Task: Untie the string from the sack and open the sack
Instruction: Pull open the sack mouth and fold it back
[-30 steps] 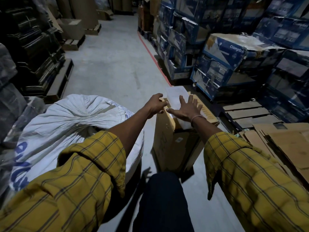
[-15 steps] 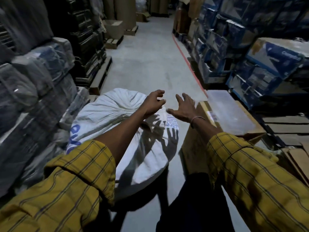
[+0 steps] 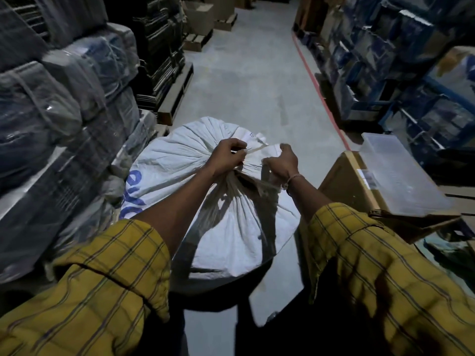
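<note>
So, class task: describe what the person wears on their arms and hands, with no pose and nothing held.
Both arms wear yellow checked shirt sleeves with dark lines, rolled up below the elbows. The left hand is bare. The right hand is bare too, with a thin bracelet at its wrist. No gloves.

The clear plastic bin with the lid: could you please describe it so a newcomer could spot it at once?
Start at the big white sack standing in the aisle, and look to its right, where a brown cardboard carton stands. The clear plastic bin lies on top of that carton. It is the only see-through, lidded container there; the neighbouring boxes are opaque blue or brown cardboard.
</note>
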